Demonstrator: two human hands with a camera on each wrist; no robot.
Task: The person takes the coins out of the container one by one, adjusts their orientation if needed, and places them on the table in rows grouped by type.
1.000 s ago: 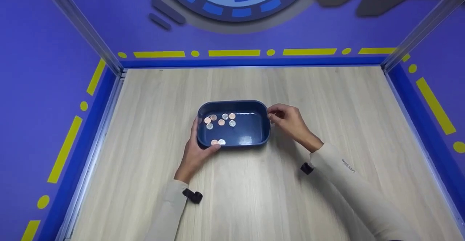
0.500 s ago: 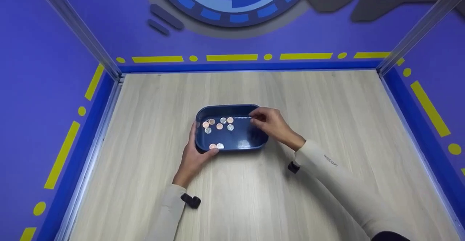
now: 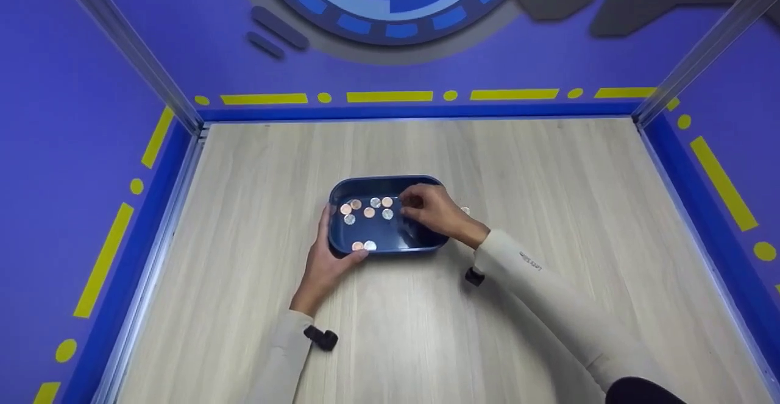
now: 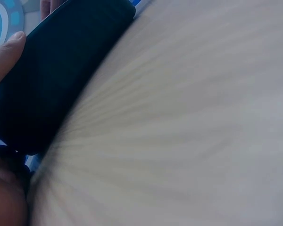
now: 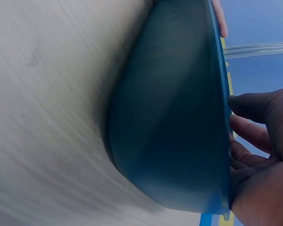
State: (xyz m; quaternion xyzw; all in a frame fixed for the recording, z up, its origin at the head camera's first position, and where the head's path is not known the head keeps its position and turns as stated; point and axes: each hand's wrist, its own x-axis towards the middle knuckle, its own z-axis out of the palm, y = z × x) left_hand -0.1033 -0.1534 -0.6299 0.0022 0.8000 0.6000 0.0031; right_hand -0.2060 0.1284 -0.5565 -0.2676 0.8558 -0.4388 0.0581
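Note:
A dark blue rectangular plastic container (image 3: 390,250) with rounded corners stands on the table. Several copper-coloured coins (image 3: 369,212) and silver coins (image 3: 387,214) lie on its floor, mostly in the left half. My left hand (image 3: 325,267) grips the container's left end, thumb on the front rim and fingers along the outer side. Over the right part of the container, my right hand (image 3: 436,212) has bent fingers with a gap between thumb and index finger; no coin shows there. Its fingertips are just right of the nearest coins. The right wrist view shows that hand beyond the container's outer wall (image 5: 170,108).
One silver coin (image 3: 465,210) lies outside the container, partly behind my right hand. The wood-grain table (image 3: 390,331) is bordered by blue wall panels (image 3: 390,75) at the back and both sides.
My right hand has moved left from the container's right rim to above its inside, uncovering the silver coin outside. My left hand keeps its grip on the container.

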